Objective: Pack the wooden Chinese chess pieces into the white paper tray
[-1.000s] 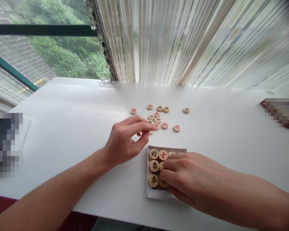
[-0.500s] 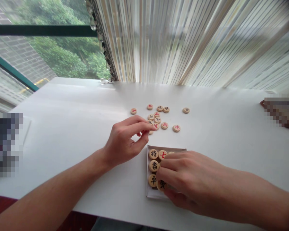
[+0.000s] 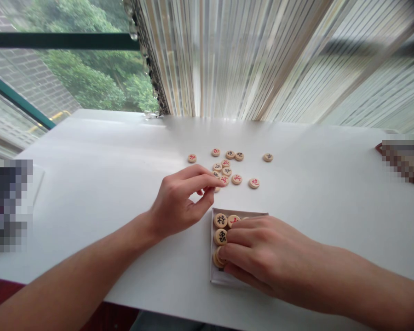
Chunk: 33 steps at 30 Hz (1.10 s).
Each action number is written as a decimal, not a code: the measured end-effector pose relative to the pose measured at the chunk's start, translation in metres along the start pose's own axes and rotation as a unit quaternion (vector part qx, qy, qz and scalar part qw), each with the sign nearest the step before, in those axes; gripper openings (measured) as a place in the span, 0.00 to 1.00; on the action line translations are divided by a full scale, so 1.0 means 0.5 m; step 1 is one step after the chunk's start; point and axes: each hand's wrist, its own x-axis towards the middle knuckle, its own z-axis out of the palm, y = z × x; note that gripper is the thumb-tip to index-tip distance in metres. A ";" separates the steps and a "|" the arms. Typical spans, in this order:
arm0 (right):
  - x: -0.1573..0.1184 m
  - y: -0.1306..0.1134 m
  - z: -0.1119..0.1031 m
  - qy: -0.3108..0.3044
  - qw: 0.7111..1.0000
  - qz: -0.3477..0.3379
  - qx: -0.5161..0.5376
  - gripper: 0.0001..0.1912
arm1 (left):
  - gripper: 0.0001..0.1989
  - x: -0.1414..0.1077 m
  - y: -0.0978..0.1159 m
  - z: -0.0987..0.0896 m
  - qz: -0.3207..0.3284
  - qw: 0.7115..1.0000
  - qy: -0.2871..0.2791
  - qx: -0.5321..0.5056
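Note:
My right hand (image 3: pixel 262 253) reaches into the white box (image 3: pixel 239 278), its fingers closed on a round wooden Chinese chess piece (image 3: pixel 221 254). The held piece lies over another piece at the box's lower left, and its top is mostly covered by my fingers. Along the left side show a black-lettered piece (image 3: pixel 221 220) and another below it (image 3: pixel 220 237); a red-lettered one (image 3: pixel 233 221) is partly hidden. My left hand (image 3: pixel 184 197) hovers by the loose pieces with thumb and index finger apart. Its index fingertip is at a red-lettered piece (image 3: pixel 224 180); contact is unclear.
Several more pieces lie scattered behind, including a red one (image 3: pixel 254 183) and a black one (image 3: pixel 267 157) to the right. They rest on a white table (image 3: pixel 106 184). A string curtain (image 3: pixel 227 59) hangs at its far edge. Blurred-out items stand at both sides.
My right hand has shifted slightly left inside the box, bringing the held piece over the lower-left piece. My left hand stays almost where it was.

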 end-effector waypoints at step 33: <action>-0.013 -0.001 -0.009 -0.012 0.999 -0.008 -0.036 0.14 | 0.12 -0.004 -0.003 0.003 0.001 1.000 -0.001 -0.010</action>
